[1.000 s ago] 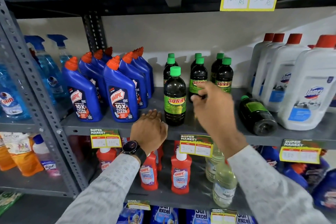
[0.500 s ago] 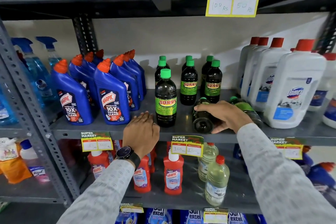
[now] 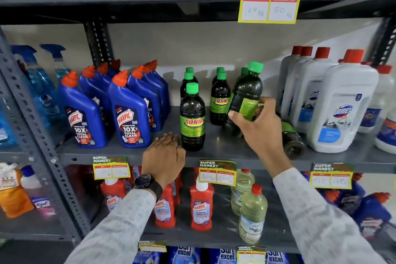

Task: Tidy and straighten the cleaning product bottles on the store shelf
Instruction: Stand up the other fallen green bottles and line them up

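On the grey middle shelf (image 3: 225,154) stand several dark Sunny bottles with green caps; the front one (image 3: 192,118) is upright. My right hand (image 3: 260,122) grips another Sunny bottle (image 3: 247,90) by its green label, held nearly upright and tilted slightly right, its base just above the shelf. One more dark bottle (image 3: 292,139) lies on its side at the right, its base facing me. My left hand (image 3: 164,154) rests flat on the shelf's front edge, fingers together, holding nothing, just left of the front Sunny bottle.
Blue Harpic bottles (image 3: 128,113) fill the shelf's left part, white Domex jugs (image 3: 340,105) the right. Blue spray bottles (image 3: 40,83) stand beyond the upright post. Red Harpic bottles (image 3: 201,208) and clear bottles (image 3: 252,216) sit on the shelf below. Yellow price tags (image 3: 217,172) hang on the edges.
My right hand reached to a bottle lying on its side, closed on it and raised it nearly upright. My left hand stayed on the shelf edge.
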Available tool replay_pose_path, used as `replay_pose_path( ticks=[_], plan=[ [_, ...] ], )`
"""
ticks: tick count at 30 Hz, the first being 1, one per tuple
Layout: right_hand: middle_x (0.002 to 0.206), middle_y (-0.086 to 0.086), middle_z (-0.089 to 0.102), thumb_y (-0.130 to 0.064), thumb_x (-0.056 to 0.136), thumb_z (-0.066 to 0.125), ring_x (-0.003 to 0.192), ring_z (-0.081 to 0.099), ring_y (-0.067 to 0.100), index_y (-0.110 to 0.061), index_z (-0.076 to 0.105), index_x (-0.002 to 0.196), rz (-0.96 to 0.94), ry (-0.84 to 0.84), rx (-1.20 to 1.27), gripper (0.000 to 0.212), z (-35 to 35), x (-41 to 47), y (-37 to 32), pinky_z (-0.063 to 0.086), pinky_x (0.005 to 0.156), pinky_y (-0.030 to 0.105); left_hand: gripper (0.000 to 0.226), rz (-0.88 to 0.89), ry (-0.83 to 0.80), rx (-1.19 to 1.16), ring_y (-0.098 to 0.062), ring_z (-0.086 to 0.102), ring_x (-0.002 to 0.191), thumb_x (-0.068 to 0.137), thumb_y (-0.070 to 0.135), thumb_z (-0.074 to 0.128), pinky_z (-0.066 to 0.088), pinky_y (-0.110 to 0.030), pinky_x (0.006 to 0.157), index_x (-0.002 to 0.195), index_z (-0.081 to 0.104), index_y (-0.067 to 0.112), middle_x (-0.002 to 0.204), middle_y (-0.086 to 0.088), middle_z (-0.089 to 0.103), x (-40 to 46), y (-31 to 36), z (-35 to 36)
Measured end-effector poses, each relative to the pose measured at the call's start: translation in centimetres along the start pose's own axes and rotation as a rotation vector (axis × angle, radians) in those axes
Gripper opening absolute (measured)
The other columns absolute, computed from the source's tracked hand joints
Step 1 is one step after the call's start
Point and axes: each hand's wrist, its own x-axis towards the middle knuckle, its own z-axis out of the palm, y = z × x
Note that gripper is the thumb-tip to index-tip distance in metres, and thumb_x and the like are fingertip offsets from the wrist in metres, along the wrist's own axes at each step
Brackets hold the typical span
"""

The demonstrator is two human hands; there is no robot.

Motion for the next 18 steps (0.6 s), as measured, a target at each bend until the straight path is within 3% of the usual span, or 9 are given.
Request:
replay_pose_path(
  ticks=[6,14,16,18],
  plan=[
    [0.096,-0.013,0.062,-0.051,0.078,0.083,0.083,0.061,0.014,-0.026,0.044,0.116,-0.084,0.010,-0.133,0.060,1.5,-1.6,3.1,0.046,0.075,0.032,0.069,-0.003,0.002,0.004,-0.022,0.055,0.139,0.096,0.042,0.019,0.038,-0.038,0.120,0.140,0.063,0.011,0.150,-0.010,0.058,-0.1,0.0,-0.1],
    [0.119,-0.005,0.065,-0.065,0.074,0.080,0.099,0.067,0.019,-0.024,0.043,0.136,-0.084,0.016,-0.221,0.083,2.7,-2.2,4.3,0.056,0.084,0.041,0.070,-0.012,0.005,0.012,-0.019,0.054,0.140,0.095,0.043,0.018,0.037,-0.038,0.121,0.141,0.062,0.014,0.150,-0.007,0.057,0.0,0.0,0.0],
    [0.126,-0.005,0.062,-0.066,0.074,0.080,0.107,0.065,0.017,-0.025,0.040,0.142,-0.077,-0.025,-0.191,0.089,2.6,-1.9,4.5,0.056,0.089,0.041,0.069,-0.012,0.009,0.013,-0.019,0.054,0.139,0.095,0.043,0.019,0.038,-0.038,0.120,0.140,0.063,0.013,0.150,-0.008,0.058,0.0,0.0,0.1],
    [0.133,-0.006,0.059,-0.056,0.077,0.084,0.114,0.061,0.011,-0.025,0.036,0.151,-0.048,-0.134,-0.014,0.094,2.2,-1.0,4.5,0.051,0.098,0.036,0.068,-0.013,0.011,0.016,-0.020,0.056,0.138,0.095,0.042,0.021,0.039,-0.038,0.120,0.138,0.065,0.013,0.148,-0.008,0.060,0.1,0.0,0.2]
  ],
)
